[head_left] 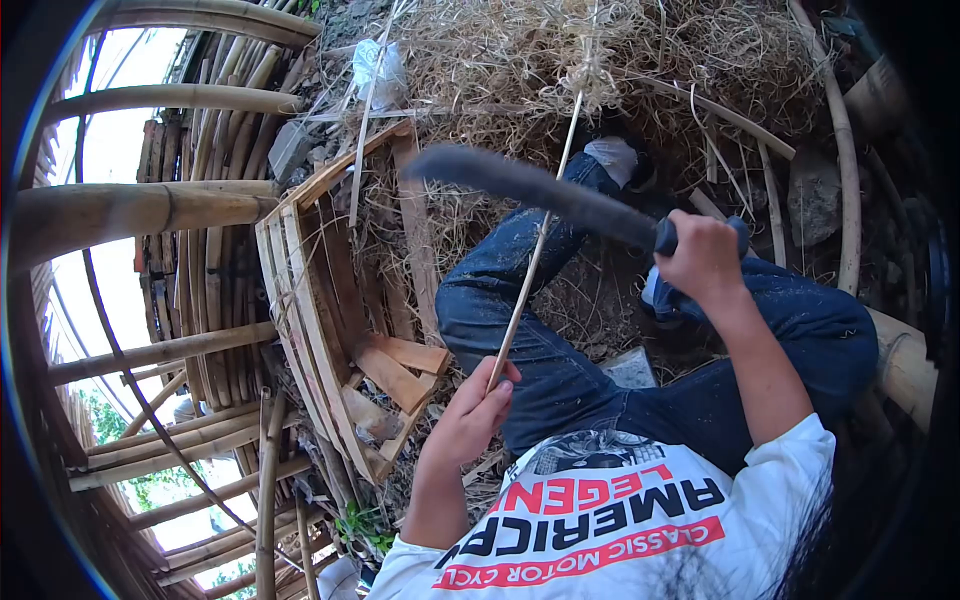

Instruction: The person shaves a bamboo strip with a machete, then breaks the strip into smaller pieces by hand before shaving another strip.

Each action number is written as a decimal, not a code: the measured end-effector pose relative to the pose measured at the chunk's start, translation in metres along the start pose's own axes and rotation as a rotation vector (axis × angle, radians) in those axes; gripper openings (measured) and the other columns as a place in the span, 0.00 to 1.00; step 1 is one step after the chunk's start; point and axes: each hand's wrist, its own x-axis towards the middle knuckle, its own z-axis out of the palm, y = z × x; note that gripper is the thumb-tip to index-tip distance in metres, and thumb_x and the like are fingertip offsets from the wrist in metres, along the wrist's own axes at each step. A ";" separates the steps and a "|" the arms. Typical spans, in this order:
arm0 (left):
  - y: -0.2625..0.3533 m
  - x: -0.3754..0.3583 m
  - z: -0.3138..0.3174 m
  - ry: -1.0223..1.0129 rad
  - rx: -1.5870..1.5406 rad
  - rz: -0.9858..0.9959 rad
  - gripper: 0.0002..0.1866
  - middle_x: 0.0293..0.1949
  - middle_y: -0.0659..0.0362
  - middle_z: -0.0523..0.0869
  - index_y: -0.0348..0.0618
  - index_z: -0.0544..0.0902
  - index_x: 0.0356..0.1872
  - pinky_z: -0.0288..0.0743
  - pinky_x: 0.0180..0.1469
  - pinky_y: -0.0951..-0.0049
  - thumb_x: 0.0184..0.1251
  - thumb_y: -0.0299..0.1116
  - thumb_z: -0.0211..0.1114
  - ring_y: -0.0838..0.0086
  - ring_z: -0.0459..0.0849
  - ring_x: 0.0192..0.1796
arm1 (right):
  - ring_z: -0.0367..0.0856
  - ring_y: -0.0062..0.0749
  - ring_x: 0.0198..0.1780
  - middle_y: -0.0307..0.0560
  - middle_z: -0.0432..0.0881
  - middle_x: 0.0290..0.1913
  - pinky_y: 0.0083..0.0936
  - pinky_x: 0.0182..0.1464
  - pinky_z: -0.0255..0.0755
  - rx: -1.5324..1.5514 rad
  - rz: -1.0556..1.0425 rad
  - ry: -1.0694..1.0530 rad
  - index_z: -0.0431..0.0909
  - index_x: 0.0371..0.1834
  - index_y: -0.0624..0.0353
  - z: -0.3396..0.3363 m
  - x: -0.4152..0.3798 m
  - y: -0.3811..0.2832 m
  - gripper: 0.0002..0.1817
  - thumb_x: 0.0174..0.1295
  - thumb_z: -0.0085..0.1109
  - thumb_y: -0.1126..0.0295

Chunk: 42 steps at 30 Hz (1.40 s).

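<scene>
A long, thin bamboo strip (529, 270) slants up and away from my left hand (477, 408), whose fingers are wrapped round its near end above my thigh. Curled shavings are bunched on the strip near its far part. My right hand (703, 258) is closed on the dark handle of a machete (540, 190). The broad, dark blade points left and crosses over the strip in this view; its tip is slightly blurred. Below both hands are my bent legs in dark jeans (560, 370).
A pile of curly bamboo shavings (500, 60) covers the ground ahead. To the left lies a wooden crate (310, 330) with loose wood pieces, beside a bamboo pole wall (150, 210). A plastic bag (379, 72) lies at the pile's edge, and a stone (815, 200) at right.
</scene>
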 end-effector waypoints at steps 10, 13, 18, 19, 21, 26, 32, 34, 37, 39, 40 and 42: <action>-0.014 0.006 0.003 0.115 0.351 0.155 0.07 0.25 0.70 0.64 0.42 0.70 0.49 0.54 0.26 0.83 0.75 0.29 0.50 0.87 0.60 0.25 | 0.84 0.49 0.28 0.56 0.82 0.22 0.35 0.33 0.76 0.619 0.089 -0.167 0.79 0.25 0.65 -0.012 -0.007 -0.019 0.14 0.48 0.70 0.64; -0.007 0.006 0.010 0.157 0.433 0.155 0.07 0.25 0.70 0.65 0.41 0.71 0.48 0.56 0.27 0.81 0.75 0.29 0.51 0.86 0.61 0.25 | 0.82 0.43 0.23 0.53 0.80 0.19 0.32 0.30 0.74 0.636 -0.013 -0.225 0.80 0.23 0.64 -0.008 -0.019 -0.036 0.16 0.49 0.71 0.61; -0.004 0.006 0.028 0.176 0.565 0.217 0.06 0.24 0.65 0.68 0.40 0.71 0.46 0.61 0.29 0.74 0.73 0.29 0.53 0.80 0.66 0.26 | 0.84 0.53 0.32 0.54 0.83 0.24 0.40 0.38 0.78 0.371 -0.049 -0.359 0.82 0.23 0.60 -0.001 -0.025 -0.040 0.15 0.42 0.71 0.59; -0.006 0.005 0.030 0.189 0.592 0.198 0.06 0.24 0.63 0.69 0.39 0.71 0.45 0.62 0.29 0.73 0.73 0.28 0.53 0.78 0.67 0.27 | 0.84 0.53 0.35 0.55 0.84 0.26 0.42 0.43 0.79 0.317 -0.028 -0.345 0.84 0.25 0.59 0.001 -0.022 -0.035 0.15 0.40 0.70 0.58; -0.009 0.006 0.033 0.200 0.624 0.181 0.05 0.24 0.61 0.69 0.39 0.70 0.45 0.63 0.30 0.71 0.72 0.28 0.52 0.77 0.68 0.27 | 0.84 0.53 0.35 0.55 0.84 0.26 0.41 0.43 0.79 0.290 0.039 -0.390 0.84 0.25 0.59 0.004 -0.011 -0.020 0.15 0.41 0.69 0.59; -0.007 0.005 0.031 0.208 0.596 0.129 0.04 0.24 0.59 0.70 0.40 0.70 0.43 0.64 0.30 0.71 0.73 0.27 0.51 0.76 0.68 0.27 | 0.84 0.54 0.37 0.57 0.84 0.28 0.42 0.45 0.78 0.312 0.057 -0.344 0.84 0.26 0.59 0.003 -0.016 -0.029 0.14 0.41 0.68 0.60; -0.011 -0.002 0.034 0.199 0.653 0.171 0.04 0.25 0.57 0.72 0.39 0.70 0.44 0.65 0.30 0.70 0.73 0.27 0.51 0.74 0.70 0.27 | 0.85 0.53 0.36 0.55 0.85 0.28 0.42 0.45 0.79 0.273 0.043 -0.408 0.85 0.26 0.57 0.001 -0.016 -0.034 0.14 0.40 0.68 0.59; -0.011 -0.001 0.038 0.226 0.686 0.145 0.04 0.25 0.57 0.72 0.39 0.70 0.44 0.65 0.31 0.70 0.73 0.26 0.50 0.74 0.70 0.27 | 0.85 0.52 0.36 0.55 0.85 0.27 0.41 0.44 0.79 0.219 0.050 -0.444 0.86 0.25 0.56 0.010 -0.005 -0.016 0.13 0.40 0.68 0.60; -0.027 0.012 0.031 0.212 0.632 0.181 0.04 0.25 0.61 0.70 0.40 0.70 0.44 0.63 0.30 0.74 0.73 0.25 0.49 0.79 0.68 0.27 | 0.85 0.53 0.35 0.57 0.84 0.25 0.41 0.42 0.79 0.199 -0.042 -0.383 0.85 0.24 0.56 0.008 -0.018 -0.030 0.13 0.42 0.67 0.58; -0.029 0.016 0.034 0.160 0.579 0.195 0.04 0.24 0.64 0.69 0.40 0.70 0.45 0.61 0.29 0.76 0.73 0.25 0.49 0.82 0.66 0.28 | 0.85 0.53 0.34 0.57 0.83 0.24 0.41 0.43 0.79 0.251 -0.108 -0.401 0.84 0.23 0.56 0.005 -0.035 -0.053 0.14 0.42 0.66 0.57; -0.030 0.012 0.037 0.157 0.572 0.185 0.04 0.24 0.64 0.69 0.40 0.70 0.45 0.61 0.29 0.76 0.73 0.25 0.49 0.82 0.66 0.28 | 0.85 0.54 0.34 0.58 0.83 0.24 0.42 0.43 0.79 0.288 -0.119 -0.441 0.84 0.23 0.56 0.005 -0.040 -0.061 0.14 0.43 0.65 0.56; -0.021 0.005 0.036 0.170 0.595 0.118 0.04 0.25 0.64 0.69 0.40 0.70 0.45 0.61 0.29 0.76 0.73 0.25 0.50 0.82 0.66 0.27 | 0.85 0.54 0.35 0.56 0.84 0.25 0.42 0.44 0.79 0.259 -0.172 -0.448 0.85 0.24 0.56 0.005 -0.028 -0.050 0.14 0.42 0.66 0.56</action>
